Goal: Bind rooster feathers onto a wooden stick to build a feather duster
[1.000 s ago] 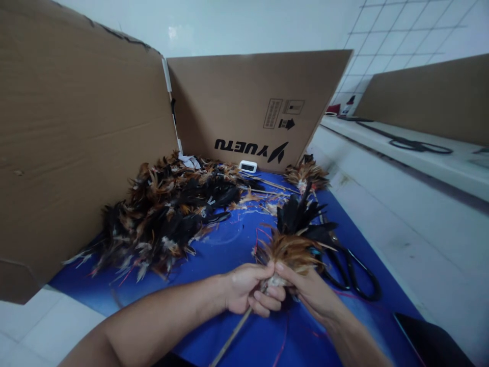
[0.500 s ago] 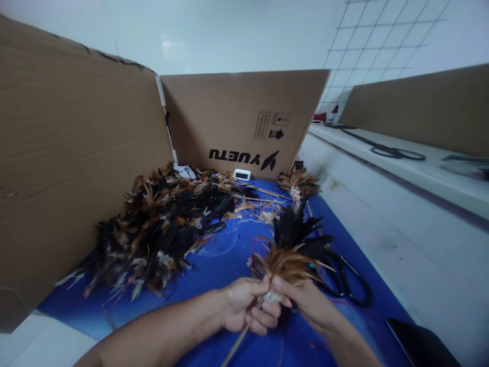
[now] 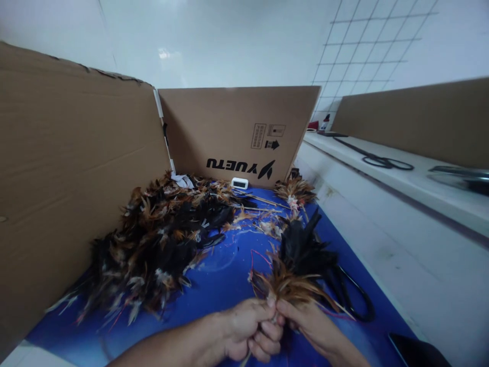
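Low in the head view, my left hand [image 3: 254, 329] is closed around the base of a feather bundle [image 3: 296, 280], with brown feathers below and black ones above. A bit of thin stick shows beneath its fingers. My right hand [image 3: 305, 321] pinches the same base from the right, its thumb beside the left thumb. The fingers hide most of the bundle's bound part. Just right of the bundle lie black-handled scissors [image 3: 357, 298], partly covered by feathers. Red string [image 3: 252, 262] lies on the blue surface to the left of the bundle.
A large heap of feathers [image 3: 153, 250] covers the left side of the blue table [image 3: 217, 280]. Cardboard panels [image 3: 229, 122] stand behind and left. A small white device [image 3: 240, 183], thin sticks [image 3: 263, 200] and another feather bundle [image 3: 296, 189] lie toward the back. A dark flat object [image 3: 416, 351] is at lower right.
The camera view has tilted, so the scene sits lower. Both hands stay on the bundle's base, closer together, and less of the stick shows.
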Motion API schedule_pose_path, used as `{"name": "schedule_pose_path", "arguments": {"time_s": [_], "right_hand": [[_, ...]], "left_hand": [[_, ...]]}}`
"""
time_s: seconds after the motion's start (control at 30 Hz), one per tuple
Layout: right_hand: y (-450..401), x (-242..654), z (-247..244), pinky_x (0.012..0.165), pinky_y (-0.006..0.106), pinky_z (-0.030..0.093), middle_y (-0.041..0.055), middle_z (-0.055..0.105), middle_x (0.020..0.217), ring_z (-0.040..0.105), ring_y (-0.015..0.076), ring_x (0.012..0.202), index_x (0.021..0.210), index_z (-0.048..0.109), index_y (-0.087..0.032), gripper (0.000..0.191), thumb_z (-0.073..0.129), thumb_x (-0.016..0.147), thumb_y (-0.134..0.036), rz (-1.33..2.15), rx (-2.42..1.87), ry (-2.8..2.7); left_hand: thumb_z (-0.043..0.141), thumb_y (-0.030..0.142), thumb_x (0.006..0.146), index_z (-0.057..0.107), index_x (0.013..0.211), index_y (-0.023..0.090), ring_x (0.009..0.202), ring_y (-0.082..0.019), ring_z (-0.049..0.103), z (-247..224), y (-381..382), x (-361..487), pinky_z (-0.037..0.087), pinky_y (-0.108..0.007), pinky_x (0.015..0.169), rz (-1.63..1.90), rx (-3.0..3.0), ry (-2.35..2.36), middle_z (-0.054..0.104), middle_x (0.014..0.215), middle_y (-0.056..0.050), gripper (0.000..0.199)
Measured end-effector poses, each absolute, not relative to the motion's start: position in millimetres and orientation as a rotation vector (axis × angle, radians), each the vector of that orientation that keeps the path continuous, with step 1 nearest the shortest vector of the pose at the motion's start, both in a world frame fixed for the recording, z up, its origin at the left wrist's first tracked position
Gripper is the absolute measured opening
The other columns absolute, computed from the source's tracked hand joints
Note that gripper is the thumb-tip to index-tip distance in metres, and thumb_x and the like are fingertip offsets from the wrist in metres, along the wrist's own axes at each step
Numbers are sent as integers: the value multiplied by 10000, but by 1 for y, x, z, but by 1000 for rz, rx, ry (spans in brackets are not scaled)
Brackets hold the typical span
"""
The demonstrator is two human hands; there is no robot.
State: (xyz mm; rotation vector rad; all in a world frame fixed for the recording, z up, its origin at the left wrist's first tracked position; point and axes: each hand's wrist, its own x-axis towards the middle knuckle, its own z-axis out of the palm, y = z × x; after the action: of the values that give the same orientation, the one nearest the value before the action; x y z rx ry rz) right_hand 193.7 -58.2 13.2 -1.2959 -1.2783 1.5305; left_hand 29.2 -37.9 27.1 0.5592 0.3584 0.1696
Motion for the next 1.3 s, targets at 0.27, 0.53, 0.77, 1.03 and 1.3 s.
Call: {"name": "schedule_pose_path", "arguments": {"time_s": [0.27,0.53,0.77,1.03,1.3], "right_hand": [[-55,196,10,435,219,214,-41,373,510,270,73,468,603,549,-151,333,654,645,-465,1534,-1217,-1094],[-52,204,7,467,234,329,23,523,749,427,119,533,1002,571,-279,443,686,596,-414,1529,-1205,-824],[-46,205,5,432,184,243,-43,410,628,279,46,463,985,526,-222,320,624,716,-365,1517,-1160,-829],[-43,207,13,395,177,226,-51,431,570,290,53,442,997,523,-192,393,635,691,-412,1145,-1250,-900],[-43,214,29,388,172,263,-60,394,532,300,54,439,891,579,-172,272,606,716,-378,1059,-1241,-770]], "left_hand": [[448,495,790,380,744,192,348,-23,129,29,-33,27,37,-173,371,239,563,463,231,514,84,313],[476,581,725,398,769,184,348,-16,213,30,-16,15,106,-158,360,424,638,718,315,538,79,407],[419,671,683,414,783,178,360,-20,268,47,-10,9,151,-149,339,535,814,945,350,537,75,504],[365,645,731,370,782,191,371,-14,205,50,-12,11,110,-151,349,487,969,1013,276,551,89,457],[261,628,776,404,783,178,418,-43,260,52,-14,21,211,-185,410,539,1336,1142,324,569,66,473]]}}
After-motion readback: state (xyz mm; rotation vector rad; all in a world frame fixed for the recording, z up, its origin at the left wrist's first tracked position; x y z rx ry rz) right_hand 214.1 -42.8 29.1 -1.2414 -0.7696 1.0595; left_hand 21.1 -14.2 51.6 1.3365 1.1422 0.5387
